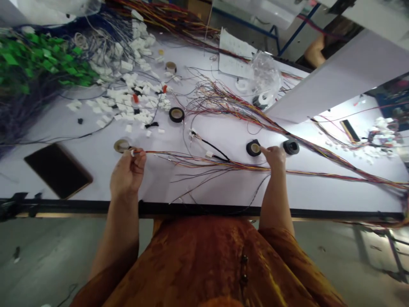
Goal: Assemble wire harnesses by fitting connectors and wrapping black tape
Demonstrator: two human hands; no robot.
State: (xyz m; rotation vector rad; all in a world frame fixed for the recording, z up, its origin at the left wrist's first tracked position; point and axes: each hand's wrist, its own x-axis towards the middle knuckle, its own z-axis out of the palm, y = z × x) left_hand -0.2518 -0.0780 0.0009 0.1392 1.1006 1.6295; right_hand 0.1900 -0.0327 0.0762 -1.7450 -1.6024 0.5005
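My left hand (128, 170) is closed in a pinch on a small white connector (132, 152) at the end of several thin red, orange and yellow wires. These wires stretch right across the table into a wire harness (246, 166). My right hand (275, 158) lies over the harness, its fingertips closed at the right edge of a roll of black tape (253, 148). A dark round holder (290, 147) is just right of that hand. Between the hands, a black-sleeved branch (211, 146) ends in a white connector (193, 133). Beside my left hand lies a tan tape roll (121, 146).
A dark tablet or phone (59, 169) lies at the left. White connectors (128, 96) and green-tagged wires (41, 62) are heaped at the back left. A thick wire bundle (271, 121) runs diagonally past a white upright panel (332, 74). Another person's arm (315, 51) shows behind it.
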